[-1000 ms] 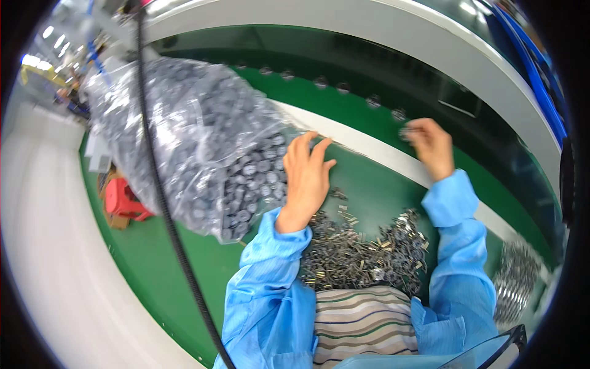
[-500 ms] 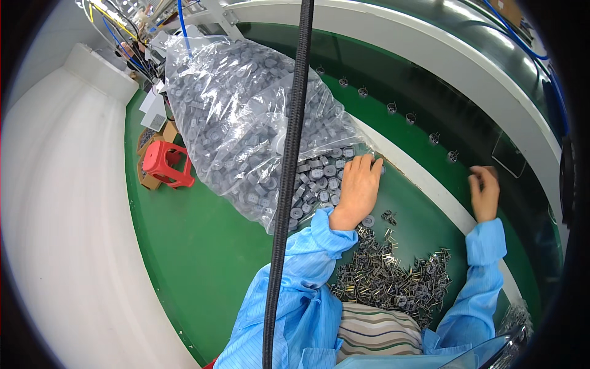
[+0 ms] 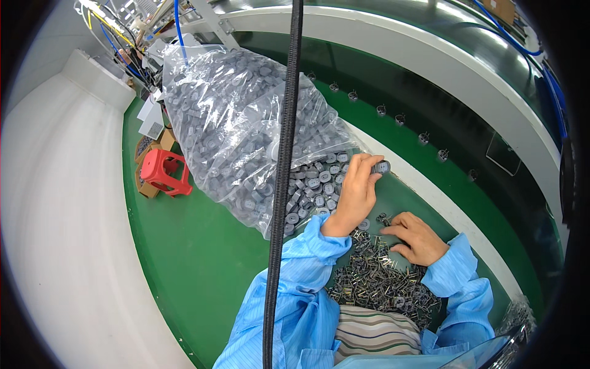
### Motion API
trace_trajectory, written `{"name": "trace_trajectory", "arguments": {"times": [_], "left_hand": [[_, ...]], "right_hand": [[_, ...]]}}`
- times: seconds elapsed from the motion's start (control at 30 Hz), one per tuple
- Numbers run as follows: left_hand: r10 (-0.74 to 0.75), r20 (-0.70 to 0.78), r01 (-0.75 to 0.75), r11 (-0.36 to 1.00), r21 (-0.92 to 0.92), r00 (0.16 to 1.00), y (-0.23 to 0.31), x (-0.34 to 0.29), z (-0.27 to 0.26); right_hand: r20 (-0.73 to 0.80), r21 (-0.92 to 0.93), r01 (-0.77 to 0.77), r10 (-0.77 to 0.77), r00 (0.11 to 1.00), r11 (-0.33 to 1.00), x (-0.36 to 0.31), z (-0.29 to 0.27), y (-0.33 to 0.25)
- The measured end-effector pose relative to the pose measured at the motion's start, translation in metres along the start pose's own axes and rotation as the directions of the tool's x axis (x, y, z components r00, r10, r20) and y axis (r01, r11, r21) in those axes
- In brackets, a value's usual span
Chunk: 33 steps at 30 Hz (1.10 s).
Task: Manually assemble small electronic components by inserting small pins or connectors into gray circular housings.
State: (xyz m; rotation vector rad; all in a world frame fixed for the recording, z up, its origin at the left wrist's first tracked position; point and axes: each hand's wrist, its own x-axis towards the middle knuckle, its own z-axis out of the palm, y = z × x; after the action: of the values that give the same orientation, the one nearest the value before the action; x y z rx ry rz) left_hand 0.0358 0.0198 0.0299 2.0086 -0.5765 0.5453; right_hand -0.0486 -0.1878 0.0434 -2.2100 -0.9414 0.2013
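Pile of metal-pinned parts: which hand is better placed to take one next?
Likely the right hand: it is spread beside a small cluster of pinned parts, close to the main pile. The left hand is occupied, gripping a grey round cap.

Passage: bare green tabletop (image 3: pixel 401 200) betw. R hand (image 3: pixel 418 240) and white strip (image 3: pixel 430 194); narrowed where L hand (image 3: pixel 356 192), w/ gray cap (image 3: pixel 381 166), juts twd. strip. Obstr.: clear bag (image 3: pixel 227 129), L; pile of pinned parts (image 3: pixel 387 288), below R hand; black cable (image 3: pixel 286 141), crossing view of bag.
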Motion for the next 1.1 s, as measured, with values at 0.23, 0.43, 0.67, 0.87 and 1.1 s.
{"name": "trace_trajectory", "arguments": {"times": [0.23,0.43,0.67,0.87,1.1], "left_hand": [[-0.332,0.527,0.614,0.268,-0.743,0.782,0.011,-0.022,0.016],[-0.358,0.642,0.726,0.186,-0.663,0.678,0.011,-0.029,0.026],[-0.448,0.486,0.661,0.505,-0.555,0.751,0.006,-0.030,0.028],[-0.432,0.505,0.664,0.519,-0.539,0.747,0.012,-0.029,0.031],[-0.419,0.554,0.687,0.550,-0.476,0.719,0.011,-0.032,0.030]], "right_hand": [[-0.059,0.046,0.041,-0.038,0.998,0.998,-0.006,0.020,0.021],[-0.083,0.066,-0.195,0.200,0.976,0.979,-0.016,-0.011,0.018],[-0.172,-0.006,-0.510,0.501,0.848,0.860,-0.019,-0.023,0.036],[-0.296,-0.192,-0.414,0.349,0.889,0.890,-0.018,-0.018,0.030],[0.097,0.074,-0.805,0.799,0.594,0.589,-0.012,-0.045,0.034]]}}
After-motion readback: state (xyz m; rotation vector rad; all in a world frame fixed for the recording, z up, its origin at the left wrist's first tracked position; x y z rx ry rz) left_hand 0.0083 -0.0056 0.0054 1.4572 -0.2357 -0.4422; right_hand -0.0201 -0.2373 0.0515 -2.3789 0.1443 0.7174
